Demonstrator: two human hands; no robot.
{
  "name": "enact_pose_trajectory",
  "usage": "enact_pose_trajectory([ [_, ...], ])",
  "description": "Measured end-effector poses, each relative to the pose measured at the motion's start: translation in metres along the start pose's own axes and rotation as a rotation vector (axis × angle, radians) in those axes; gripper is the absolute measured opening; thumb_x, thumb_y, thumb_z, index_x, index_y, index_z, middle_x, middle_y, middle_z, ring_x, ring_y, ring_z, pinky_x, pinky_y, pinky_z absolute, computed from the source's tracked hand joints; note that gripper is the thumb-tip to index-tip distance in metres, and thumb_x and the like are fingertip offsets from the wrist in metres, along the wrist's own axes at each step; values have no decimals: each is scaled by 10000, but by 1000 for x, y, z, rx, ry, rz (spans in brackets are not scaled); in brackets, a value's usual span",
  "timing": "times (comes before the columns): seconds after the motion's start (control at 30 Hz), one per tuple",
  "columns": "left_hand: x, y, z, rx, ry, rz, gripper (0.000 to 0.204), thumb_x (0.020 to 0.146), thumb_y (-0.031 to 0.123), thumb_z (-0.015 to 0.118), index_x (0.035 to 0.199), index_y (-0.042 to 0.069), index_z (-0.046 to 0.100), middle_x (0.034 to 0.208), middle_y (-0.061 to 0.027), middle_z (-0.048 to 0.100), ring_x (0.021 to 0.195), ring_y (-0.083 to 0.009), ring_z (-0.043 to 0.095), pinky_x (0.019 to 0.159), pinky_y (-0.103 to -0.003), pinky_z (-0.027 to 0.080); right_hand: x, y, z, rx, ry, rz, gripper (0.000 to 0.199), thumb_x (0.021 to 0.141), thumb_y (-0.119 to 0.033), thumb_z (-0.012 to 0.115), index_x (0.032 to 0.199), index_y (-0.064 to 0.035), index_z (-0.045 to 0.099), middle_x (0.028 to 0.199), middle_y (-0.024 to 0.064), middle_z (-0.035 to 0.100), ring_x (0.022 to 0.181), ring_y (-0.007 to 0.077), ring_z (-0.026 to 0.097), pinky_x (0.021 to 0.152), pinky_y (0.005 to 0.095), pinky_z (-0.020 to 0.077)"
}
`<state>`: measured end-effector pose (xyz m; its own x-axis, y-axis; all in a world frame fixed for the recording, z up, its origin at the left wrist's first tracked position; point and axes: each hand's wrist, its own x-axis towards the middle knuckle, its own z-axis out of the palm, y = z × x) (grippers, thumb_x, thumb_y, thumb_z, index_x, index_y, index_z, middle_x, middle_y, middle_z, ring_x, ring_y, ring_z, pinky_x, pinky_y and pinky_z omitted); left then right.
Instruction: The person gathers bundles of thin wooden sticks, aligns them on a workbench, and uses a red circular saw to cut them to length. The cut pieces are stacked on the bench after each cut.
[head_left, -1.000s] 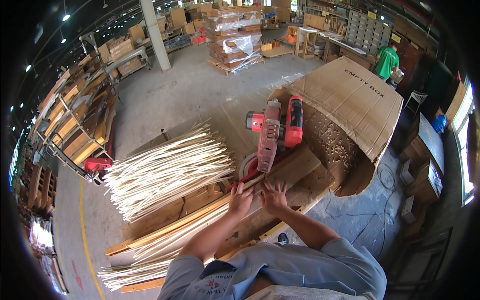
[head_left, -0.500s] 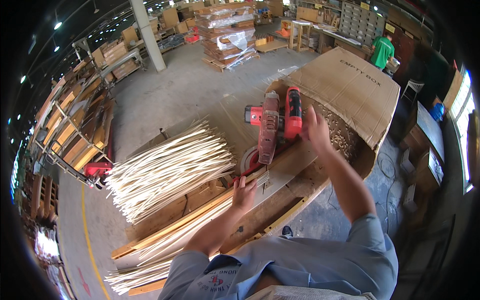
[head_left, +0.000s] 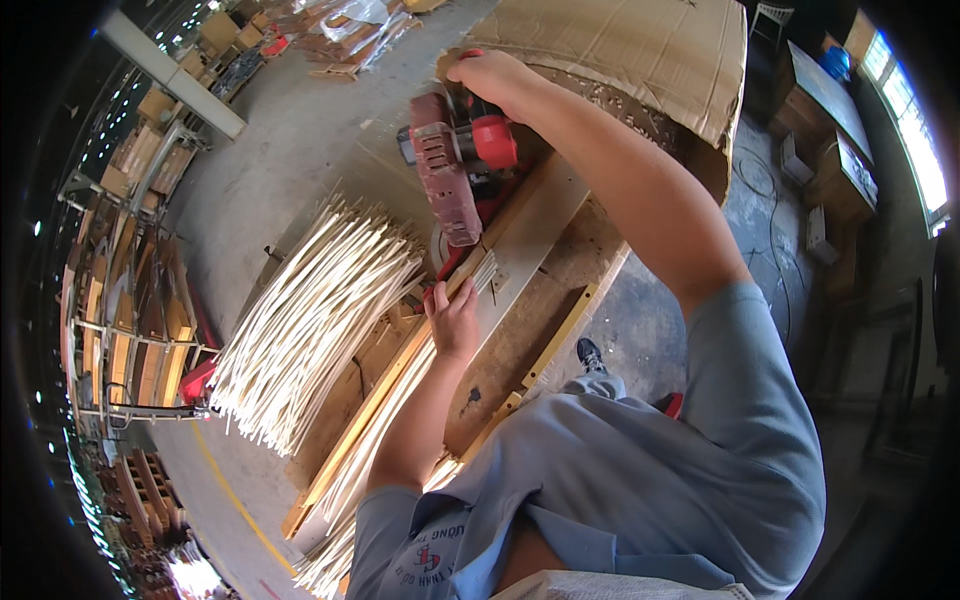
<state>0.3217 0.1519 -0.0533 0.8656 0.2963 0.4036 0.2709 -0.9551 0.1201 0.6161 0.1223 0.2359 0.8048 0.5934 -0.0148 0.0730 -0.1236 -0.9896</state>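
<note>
One saw [head_left: 437,155] is on the desk [head_left: 592,240], held in the closed right grip [head_left: 490,78]. The left grip [head_left: 455,322] clasps one stick row [head_left: 372,438] beside one rail [head_left: 345,447]; one stick pile [head_left: 320,320] lies left. The right forearm [head_left: 635,160] partly hides one box [head_left: 600,40].

"Any print in view?"
"Yes: dark lettering [head_left: 450,532] around a small red emblem [head_left: 430,557], on the chest of the blue-grey shirt [head_left: 640,460], beside the near edge of the worktop [head_left: 580,255]."
"Anything else?"
"It's the only writing I can make out."
</note>
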Motion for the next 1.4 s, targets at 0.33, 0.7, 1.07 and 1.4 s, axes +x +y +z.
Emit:
enact_pose_trajectory([
  [0.33,7,1,1,-3,11,47,273,943,91,665,1182,56,793,1374,-16,739,1301,-426,525,1129,-598,396,-13,10,-18,-425,5,-48,742,870,-424,633,1329,158,591,1273,315,711,1221,416,699,1055,445,544],
  [0.7,3,2,-1,19,48,20,326,883,54,676,1184,114,787,1252,2,763,1285,-405,556,1083,-572,414,-119,48,-9,-313,34,-112,593,945,-418,664,1102,125,484,891,333,713,905,500,735,835,524,584],
  [1.07,4,1,0,22,47,-17,361,857,97,706,1168,257,794,1280,9,725,1300,-283,550,1028,-508,422,-161,83,-2,-356,65,-210,505,994,-355,705,1178,25,427,833,249,685,782,466,701,710,526,537],
  [1.4,7,6,-6,-12,79,-45,290,870,95,696,1102,235,801,1287,16,726,1286,-287,561,1014,-510,430,-172,98,1,-294,47,-256,482,1002,-327,713,1207,9,434,856,216,701,778,443,708,702,510,541],
])
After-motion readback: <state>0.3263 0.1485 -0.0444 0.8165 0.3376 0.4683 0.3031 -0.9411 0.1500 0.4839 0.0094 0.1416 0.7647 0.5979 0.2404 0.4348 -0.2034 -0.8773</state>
